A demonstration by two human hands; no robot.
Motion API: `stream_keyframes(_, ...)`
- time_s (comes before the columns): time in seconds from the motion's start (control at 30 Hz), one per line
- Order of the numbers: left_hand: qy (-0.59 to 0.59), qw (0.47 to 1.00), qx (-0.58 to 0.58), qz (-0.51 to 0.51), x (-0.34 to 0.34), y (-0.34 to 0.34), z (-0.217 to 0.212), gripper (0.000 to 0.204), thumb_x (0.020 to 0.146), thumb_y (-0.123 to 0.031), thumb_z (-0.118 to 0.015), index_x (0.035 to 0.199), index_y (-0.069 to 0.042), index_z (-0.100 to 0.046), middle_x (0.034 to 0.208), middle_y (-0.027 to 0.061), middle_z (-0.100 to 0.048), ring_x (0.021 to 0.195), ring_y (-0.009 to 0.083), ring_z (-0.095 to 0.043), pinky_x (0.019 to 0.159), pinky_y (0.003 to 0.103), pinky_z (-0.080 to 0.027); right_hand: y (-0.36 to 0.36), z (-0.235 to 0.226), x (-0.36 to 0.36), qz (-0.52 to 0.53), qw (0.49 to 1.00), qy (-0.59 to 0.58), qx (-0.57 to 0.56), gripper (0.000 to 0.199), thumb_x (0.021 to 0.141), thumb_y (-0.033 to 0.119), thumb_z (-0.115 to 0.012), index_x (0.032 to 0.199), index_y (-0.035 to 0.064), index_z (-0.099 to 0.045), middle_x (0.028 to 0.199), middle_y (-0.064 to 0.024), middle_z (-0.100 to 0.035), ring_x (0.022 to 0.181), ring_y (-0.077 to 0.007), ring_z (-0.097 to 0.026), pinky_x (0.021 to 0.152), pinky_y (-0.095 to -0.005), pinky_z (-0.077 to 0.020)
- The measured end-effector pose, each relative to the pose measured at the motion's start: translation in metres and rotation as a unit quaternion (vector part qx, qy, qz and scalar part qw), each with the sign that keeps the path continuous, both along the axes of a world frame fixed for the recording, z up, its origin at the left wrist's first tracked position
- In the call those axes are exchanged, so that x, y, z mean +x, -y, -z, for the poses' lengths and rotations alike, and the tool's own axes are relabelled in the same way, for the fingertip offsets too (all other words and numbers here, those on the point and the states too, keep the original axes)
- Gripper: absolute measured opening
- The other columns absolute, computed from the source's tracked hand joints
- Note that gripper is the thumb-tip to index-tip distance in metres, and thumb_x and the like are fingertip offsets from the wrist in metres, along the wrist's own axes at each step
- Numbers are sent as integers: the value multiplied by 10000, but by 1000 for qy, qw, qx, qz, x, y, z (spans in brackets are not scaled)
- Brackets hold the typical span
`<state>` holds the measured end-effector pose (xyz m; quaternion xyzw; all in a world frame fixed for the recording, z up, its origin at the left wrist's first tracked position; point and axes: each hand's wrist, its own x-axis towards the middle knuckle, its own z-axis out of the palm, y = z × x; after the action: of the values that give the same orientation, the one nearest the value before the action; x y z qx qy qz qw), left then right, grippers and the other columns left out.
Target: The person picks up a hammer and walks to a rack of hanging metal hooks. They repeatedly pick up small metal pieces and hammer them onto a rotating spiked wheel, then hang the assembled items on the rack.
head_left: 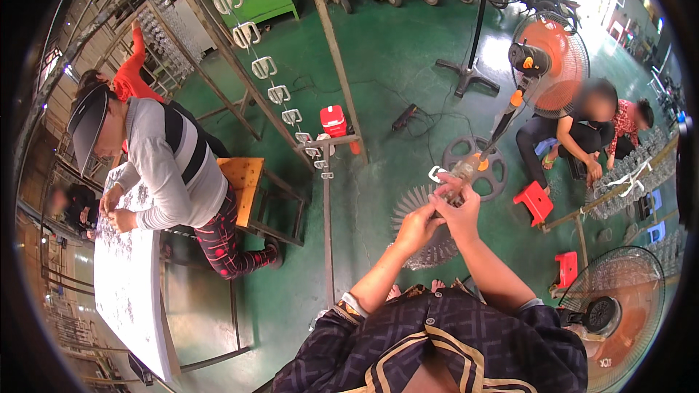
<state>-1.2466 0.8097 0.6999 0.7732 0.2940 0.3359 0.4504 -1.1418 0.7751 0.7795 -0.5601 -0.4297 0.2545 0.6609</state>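
In front of my body both hands meet with their fingers closed together. My left hand (419, 227) comes in from the left, its fingertips against my right hand (460, 209). A small white looped piece (436, 174) sticks out just beyond the fingers. What the fingertips pinch is too small and covered to name. Beside my right hand's fingertips is a pale, translucent cluster (466, 168), its kind unclear. Below my hands, a fanned-out bunch of thin grey pieces (412, 207) shows, partly hidden by my left hand and forearm.
Past my hands stands a fan (550, 54) on a round grey base (455, 151); another fan (615, 313) is at lower right. A metal frame post (328, 240) rises at left, near a white table (127, 291) with a person working. Red stools (535, 204) and crouching people are right.
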Motion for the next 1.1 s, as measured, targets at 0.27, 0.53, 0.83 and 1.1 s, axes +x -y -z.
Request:
stream_keyframes(0.27,-23,999,47,-5,4,-2,-9,376,717,-53,-599,1086,-49,-530,881,153,-617,831,359,-584,674,416,-476,-18,21,-8,172,980,66,79,118,729,-17,-616,835,-10,-566,830,-13,-620,571,-50,-458,540,-213,-388)
stream_keyframes(0.53,5,998,56,-10,35,-44,-55,403,712,-76,-636,1096,-21,-527,912,159,-614,832,358,-583,670,409,-471,-65,-23,29,143,984,11,102,87,769,-46,-548,818,-12,-611,729,-2,-566,500,-41,-435,469,-202,-347)
stream_keyframes(0.83,32,971,143,-188,29,-99,-76,363,698,-27,-676,1049,-20,-585,927,142,-622,861,283,-602,753,335,-476,-156,-88,103,61,988,-60,126,79,776,-30,-548,803,-14,-620,624,0,-531,432,-43,-443,401,-196,-326)
stream_keyframes(1.1,-224,897,9,-381,-51,-59,73,221,721,-31,-626,942,-32,-614,832,130,-624,764,272,-611,683,339,-486,-271,-129,171,25,991,-38,126,69,761,20,-585,798,2,-640,536,22,-496,400,-42,-432,385,-206,-300)
